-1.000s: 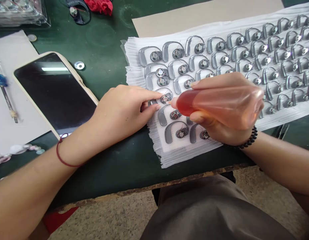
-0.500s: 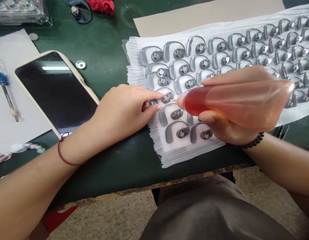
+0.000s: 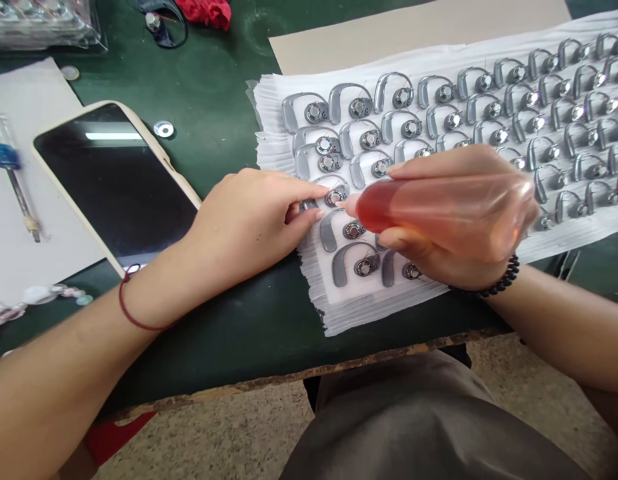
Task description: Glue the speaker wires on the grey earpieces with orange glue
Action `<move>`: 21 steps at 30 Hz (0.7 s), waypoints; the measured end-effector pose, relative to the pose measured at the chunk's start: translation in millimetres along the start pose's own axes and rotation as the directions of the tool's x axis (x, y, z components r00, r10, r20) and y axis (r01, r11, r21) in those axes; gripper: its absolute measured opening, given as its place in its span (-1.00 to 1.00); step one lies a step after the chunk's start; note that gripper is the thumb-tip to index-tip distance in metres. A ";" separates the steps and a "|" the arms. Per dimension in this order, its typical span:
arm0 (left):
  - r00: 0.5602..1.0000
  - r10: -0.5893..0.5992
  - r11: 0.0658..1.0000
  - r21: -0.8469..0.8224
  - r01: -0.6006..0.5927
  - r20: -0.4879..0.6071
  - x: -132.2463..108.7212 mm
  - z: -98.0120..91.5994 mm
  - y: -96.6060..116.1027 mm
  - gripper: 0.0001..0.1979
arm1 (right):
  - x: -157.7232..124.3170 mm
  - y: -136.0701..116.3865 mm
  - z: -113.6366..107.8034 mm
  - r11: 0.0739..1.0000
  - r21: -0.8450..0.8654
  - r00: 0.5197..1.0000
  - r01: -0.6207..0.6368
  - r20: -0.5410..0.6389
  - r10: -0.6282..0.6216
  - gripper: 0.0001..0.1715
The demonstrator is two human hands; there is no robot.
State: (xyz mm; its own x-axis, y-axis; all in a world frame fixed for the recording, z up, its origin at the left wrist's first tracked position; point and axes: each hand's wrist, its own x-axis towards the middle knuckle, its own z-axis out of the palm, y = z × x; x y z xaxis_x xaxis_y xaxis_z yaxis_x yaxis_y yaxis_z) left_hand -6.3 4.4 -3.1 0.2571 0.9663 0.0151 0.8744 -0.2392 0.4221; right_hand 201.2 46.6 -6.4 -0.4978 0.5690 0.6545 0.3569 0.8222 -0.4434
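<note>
While the left hand lay on the green desk, its pointing finger pressed down on one small grey ear hook piece at the near left part of a white paper stack. That hand's grip was not wrapped around anything; the finger and thumb just touched the piece and held it flat. The right hand had its grip closed around a soft squeeze bottle full of orange-pink liquid. The bottle lay almost flat and pointed to the left. Its thin tip sat right beside the round silver part of the piece under the left finger, so close that I could not tell if it touched.

Many more grey ear hook pieces lay in rows on the white paper, each with a shiny round part. The rows ran away to the far right. Some near pieces were hidden under the right hand and the bottle.

A red string went around the left wrist, and a black bead bracelet went around the right wrist. Left of the hands, a phone with a dark screen lay on the desk. A small silver ring lay just past it. A screwdriver with a blue handle lay on a white sheet at the far left.
</note>
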 end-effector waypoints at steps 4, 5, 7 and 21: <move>1.000 0.020 1.000 0.009 -0.020 0.003 -0.4 1.3 -1.0 -0.74 | 1.9 2.2 -0.2 0.998 0.067 1.000 0.022 0.011 -0.023 -0.62; 1.000 0.019 1.000 0.011 -0.019 0.002 -0.6 1.6 -1.6 -0.75 | 4.5 2.2 -2.1 0.992 0.122 1.000 0.013 0.000 -0.013 -0.66; 1.000 0.002 1.000 0.008 -0.002 0.004 -1.1 2.1 -3.0 -0.75 | 12.7 0.9 -9.7 0.964 0.256 0.994 -0.069 -0.061 0.087 -0.70; 0.973 -0.229 0.972 -0.057 0.230 0.019 0.2 -6.2 -14.5 -0.84 | 33.7 67.7 -163.9 0.955 0.049 0.646 -0.291 -0.727 0.234 -0.45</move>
State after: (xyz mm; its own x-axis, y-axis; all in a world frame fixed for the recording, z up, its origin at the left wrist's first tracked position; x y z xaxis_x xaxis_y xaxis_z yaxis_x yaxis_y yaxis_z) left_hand -21.5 8.7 -3.6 0.0573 0.9934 -0.0991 0.8853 -0.0047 0.4649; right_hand 338.2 119.3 86.0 0.3362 0.5508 0.7639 0.4475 0.6203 -0.6442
